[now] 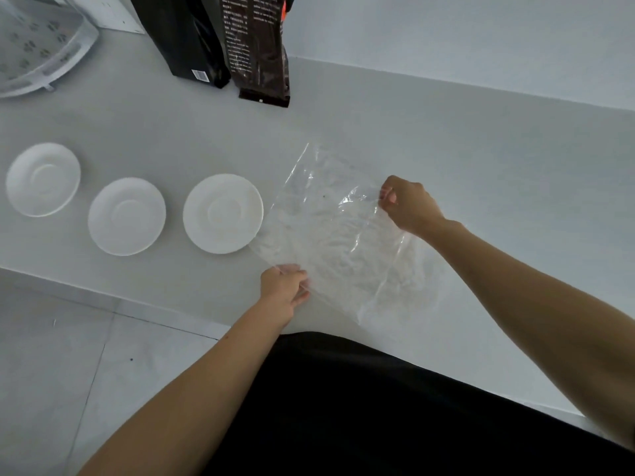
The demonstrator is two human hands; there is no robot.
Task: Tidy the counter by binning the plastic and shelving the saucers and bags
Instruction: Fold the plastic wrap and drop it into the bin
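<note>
A crinkled sheet of clear plastic (330, 231) lies spread on the grey counter (481, 149). My left hand (283, 288) pinches its near left corner at the counter's front edge. My right hand (409, 204) is closed on its right edge, lifting it slightly. Three white saucers sit in a row to the left: one (222, 213) touching the plastic's left edge, one (126, 216) in the middle, one (43, 179) farthest left. Two dark bags stand at the back: a black one (192, 36) and a brown printed one (257, 46).
A white round appliance with a clear lid (37, 46) stands at the back left corner. A pale wall (446, 29) runs behind the counter. Tiled floor (68, 372) shows below the counter's front edge at lower left.
</note>
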